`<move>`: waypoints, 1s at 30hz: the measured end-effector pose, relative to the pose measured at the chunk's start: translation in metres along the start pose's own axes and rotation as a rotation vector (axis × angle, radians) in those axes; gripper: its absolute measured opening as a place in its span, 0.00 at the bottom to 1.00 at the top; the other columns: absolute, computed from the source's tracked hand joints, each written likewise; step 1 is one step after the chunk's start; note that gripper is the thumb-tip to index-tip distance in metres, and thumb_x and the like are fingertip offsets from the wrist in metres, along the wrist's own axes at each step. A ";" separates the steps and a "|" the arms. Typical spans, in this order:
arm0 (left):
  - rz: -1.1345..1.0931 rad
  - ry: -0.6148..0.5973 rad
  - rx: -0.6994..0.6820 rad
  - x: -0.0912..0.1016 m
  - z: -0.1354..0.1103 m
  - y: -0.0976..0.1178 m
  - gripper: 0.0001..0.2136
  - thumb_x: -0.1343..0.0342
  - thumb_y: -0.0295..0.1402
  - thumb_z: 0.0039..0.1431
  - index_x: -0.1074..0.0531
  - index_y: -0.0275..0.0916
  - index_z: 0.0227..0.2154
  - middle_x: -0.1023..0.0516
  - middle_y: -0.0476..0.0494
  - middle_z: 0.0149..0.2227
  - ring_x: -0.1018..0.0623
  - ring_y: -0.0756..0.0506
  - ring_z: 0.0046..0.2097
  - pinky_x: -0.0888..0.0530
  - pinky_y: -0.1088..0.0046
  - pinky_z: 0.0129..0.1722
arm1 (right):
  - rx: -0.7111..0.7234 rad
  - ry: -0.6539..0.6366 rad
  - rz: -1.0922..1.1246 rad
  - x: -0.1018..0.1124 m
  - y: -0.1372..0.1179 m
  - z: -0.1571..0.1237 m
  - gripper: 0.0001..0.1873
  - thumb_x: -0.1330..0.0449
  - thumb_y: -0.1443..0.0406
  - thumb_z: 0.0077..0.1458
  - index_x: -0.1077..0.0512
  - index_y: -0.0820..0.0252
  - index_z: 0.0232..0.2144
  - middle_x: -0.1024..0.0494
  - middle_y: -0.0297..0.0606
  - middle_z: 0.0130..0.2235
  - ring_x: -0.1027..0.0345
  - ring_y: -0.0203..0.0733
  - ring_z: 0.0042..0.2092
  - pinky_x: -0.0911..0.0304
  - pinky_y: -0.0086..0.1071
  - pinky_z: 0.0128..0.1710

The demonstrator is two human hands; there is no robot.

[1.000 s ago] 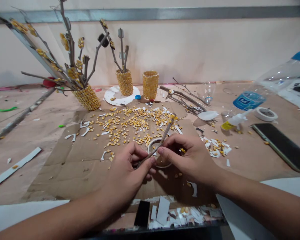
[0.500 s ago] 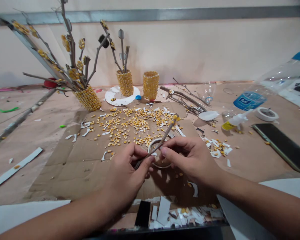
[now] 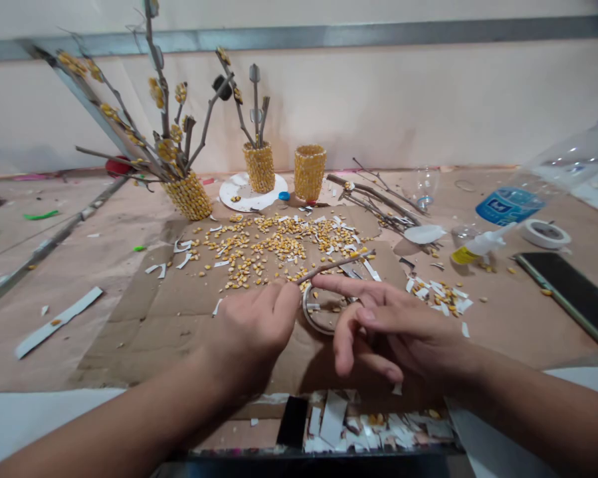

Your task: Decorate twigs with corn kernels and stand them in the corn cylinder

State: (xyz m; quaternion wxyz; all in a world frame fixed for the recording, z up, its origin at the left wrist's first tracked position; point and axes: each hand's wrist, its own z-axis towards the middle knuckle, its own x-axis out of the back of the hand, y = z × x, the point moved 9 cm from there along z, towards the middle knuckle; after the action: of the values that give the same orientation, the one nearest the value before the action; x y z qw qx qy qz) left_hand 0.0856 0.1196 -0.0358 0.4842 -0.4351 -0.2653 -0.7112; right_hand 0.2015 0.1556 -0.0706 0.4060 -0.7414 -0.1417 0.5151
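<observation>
A thin brown twig (image 3: 331,265) with a little yellow at its far end sticks out of my left hand (image 3: 254,325), whose fingers are closed round its near end. My right hand (image 3: 393,325) has its index finger stretched toward the twig, the other fingers loosely curled and apart, with nothing seen in them. Below the twig a pale ring (image 3: 309,315) lies on the cardboard (image 3: 144,332), partly behind my right hand. Loose corn kernels (image 3: 282,245) and white paper scraps are strewn beyond my hands.
Corn-covered cups (image 3: 187,196) stand at the back, two holding twigs. Spare twigs (image 3: 379,199), a glue bottle (image 3: 478,245), a tape roll (image 3: 545,234), a phone (image 3: 568,292) and a plastic bottle (image 3: 513,199) are to the right. Paper strips (image 3: 333,418) lie along the front edge.
The twig has tipped lower, its far end swinging rightward. My left hand has turned knuckles up, and my right hand has opened out with its index finger extended. The view has shifted slightly left.
</observation>
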 end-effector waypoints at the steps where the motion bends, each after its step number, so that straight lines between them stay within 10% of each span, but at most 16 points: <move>1: -0.029 -0.019 0.037 -0.003 0.002 -0.004 0.10 0.48 0.20 0.64 0.29 0.40 0.30 0.26 0.45 0.24 0.30 0.45 0.23 0.43 0.65 0.25 | -0.002 -0.023 0.001 -0.002 -0.002 -0.002 0.33 0.34 0.58 0.64 0.33 0.59 0.68 0.12 0.43 0.35 0.40 0.29 0.18 0.51 0.24 0.17; 6: -0.388 -0.029 0.449 -0.015 0.005 -0.041 0.06 0.44 0.26 0.67 0.28 0.40 0.34 0.21 0.47 0.27 0.22 0.46 0.27 0.32 0.72 0.27 | 0.122 0.054 -0.288 0.010 -0.018 -0.012 0.19 0.35 0.55 0.67 0.22 0.53 0.56 0.17 0.35 0.28 0.42 0.30 0.19 0.51 0.25 0.19; 12: -1.297 -0.064 0.990 -0.053 -0.012 -0.052 0.12 0.36 0.40 0.64 0.32 0.43 0.42 0.15 0.46 0.35 0.19 0.46 0.25 0.31 0.79 0.15 | 0.423 0.189 -1.502 0.017 -0.037 0.001 0.10 0.40 0.66 0.68 0.20 0.61 0.35 0.20 0.43 0.33 0.29 0.42 0.34 0.39 0.35 0.35; 17: -1.420 0.008 0.965 -0.053 -0.009 -0.054 0.11 0.36 0.40 0.64 0.26 0.38 0.42 0.17 0.48 0.32 0.30 0.55 0.18 0.28 0.79 0.16 | 0.383 0.039 -1.864 0.015 -0.016 0.020 0.09 0.40 0.67 0.68 0.18 0.60 0.42 0.19 0.45 0.41 0.30 0.48 0.42 0.39 0.41 0.41; 22: -1.447 0.019 0.987 -0.055 -0.008 -0.057 0.15 0.34 0.43 0.61 0.24 0.37 0.41 0.20 0.50 0.26 0.33 0.54 0.16 0.35 0.81 0.12 | 0.422 -0.125 -1.691 -0.002 -0.010 0.017 0.08 0.38 0.67 0.67 0.20 0.60 0.35 0.20 0.40 0.37 0.30 0.43 0.39 0.38 0.38 0.42; 30: -1.437 -0.043 0.929 -0.056 -0.007 -0.051 0.13 0.36 0.44 0.63 0.24 0.37 0.35 0.20 0.49 0.25 0.32 0.55 0.16 0.37 0.83 0.13 | 0.377 0.189 -1.864 0.013 -0.033 0.031 0.21 0.46 0.55 0.73 0.25 0.58 0.59 0.26 0.52 0.55 0.34 0.57 0.54 0.38 0.51 0.54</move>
State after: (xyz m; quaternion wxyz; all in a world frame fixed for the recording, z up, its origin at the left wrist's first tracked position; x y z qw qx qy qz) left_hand 0.0443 0.1593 -0.0860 0.0397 0.0677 -0.7504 -0.6563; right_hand 0.1867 0.1993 -0.0588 0.7754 -0.2914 -0.5567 -0.0631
